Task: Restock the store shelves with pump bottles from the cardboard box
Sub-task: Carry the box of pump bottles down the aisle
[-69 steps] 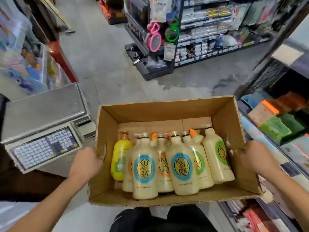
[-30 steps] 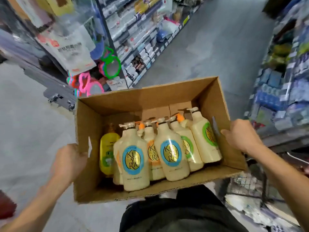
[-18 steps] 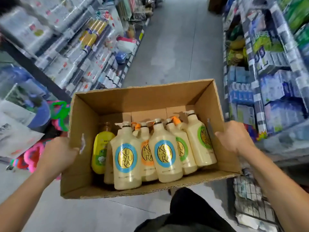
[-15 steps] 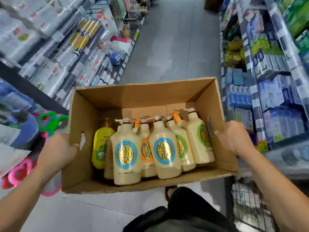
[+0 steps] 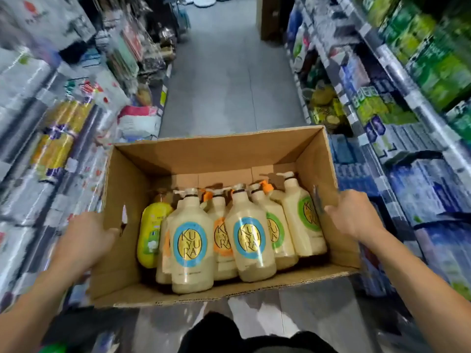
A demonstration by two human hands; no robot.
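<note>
An open cardboard box is carried in front of me, held by both sides. My left hand grips its left wall and my right hand grips its right wall. Inside, several cream pump bottles with round blue, orange and green labels lean against each other. A yellow pump bottle stands at the box's left end. The far half of the box holds nothing.
A grey-floored aisle runs straight ahead. Shelves of packaged goods line the left, shelves with blue and green packs line the right. A brown carton stands at the aisle's far end. My dark trousers show below.
I have turned from the scale and open floor into the aisle, carrying the box along. Both hands kept their hold on the box walls; the bottles stayed put.
</note>
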